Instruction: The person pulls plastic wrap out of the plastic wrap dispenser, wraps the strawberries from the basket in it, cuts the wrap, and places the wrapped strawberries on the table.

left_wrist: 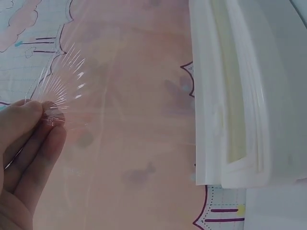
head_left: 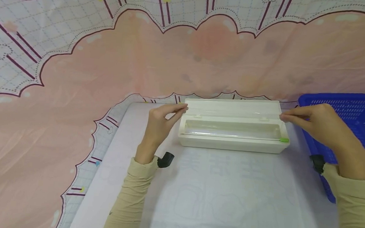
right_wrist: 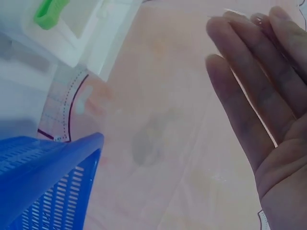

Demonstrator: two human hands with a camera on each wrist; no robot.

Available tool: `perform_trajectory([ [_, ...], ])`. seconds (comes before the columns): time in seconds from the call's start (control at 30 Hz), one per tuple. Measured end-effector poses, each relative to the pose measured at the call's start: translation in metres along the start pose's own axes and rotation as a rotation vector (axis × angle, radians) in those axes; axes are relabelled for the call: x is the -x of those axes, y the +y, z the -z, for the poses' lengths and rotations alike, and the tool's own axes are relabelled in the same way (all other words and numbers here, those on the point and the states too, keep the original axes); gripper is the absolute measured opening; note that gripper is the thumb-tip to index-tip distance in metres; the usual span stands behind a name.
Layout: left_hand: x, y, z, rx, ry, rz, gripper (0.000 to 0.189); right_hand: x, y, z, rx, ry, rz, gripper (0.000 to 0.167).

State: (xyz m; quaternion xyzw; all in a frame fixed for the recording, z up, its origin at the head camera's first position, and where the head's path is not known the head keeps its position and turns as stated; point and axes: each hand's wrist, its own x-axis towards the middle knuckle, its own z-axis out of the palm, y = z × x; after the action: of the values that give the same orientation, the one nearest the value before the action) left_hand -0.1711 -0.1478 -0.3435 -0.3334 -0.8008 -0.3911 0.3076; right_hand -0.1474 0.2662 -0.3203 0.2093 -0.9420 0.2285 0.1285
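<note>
A white cling film dispenser box [head_left: 231, 144] lies on the white table with its lid [head_left: 231, 105] raised at the back. A green slide cutter [head_left: 284, 140] sits at the right end of its front edge. Clear cling film [left_wrist: 60, 93] stretches above the box between both hands. My left hand [head_left: 159, 124] pinches the film's left corner, where it gathers into radiating creases in the left wrist view. The opposite corner is pinched between thumb and fingertips of my right hand [head_left: 326, 129], beyond the box's right end. In the head view the film itself is barely visible.
A blue plastic basket [head_left: 335, 99] stands right of the box, beneath my right forearm. White table surface [head_left: 221, 199] extends in front of the box. Behind and to the left lies a pink-and-white patterned cloth [head_left: 160, 62].
</note>
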Motion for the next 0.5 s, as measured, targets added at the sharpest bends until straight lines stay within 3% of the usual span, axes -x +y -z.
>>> perform_trajectory([
  [0.23, -0.0015, 0.0007, 0.0021, 0.005, 0.011, -0.018, 0.015, 0.0009, -0.0009, 0.0012, -0.096, 0.016, -0.080, 0.013],
  [0.5, -0.0003, 0.0011, 0.0035, 0.033, -0.007, 0.001, 0.019, 0.0001, -0.0048, 0.0024, -0.142, 0.025, -0.060, 0.013],
])
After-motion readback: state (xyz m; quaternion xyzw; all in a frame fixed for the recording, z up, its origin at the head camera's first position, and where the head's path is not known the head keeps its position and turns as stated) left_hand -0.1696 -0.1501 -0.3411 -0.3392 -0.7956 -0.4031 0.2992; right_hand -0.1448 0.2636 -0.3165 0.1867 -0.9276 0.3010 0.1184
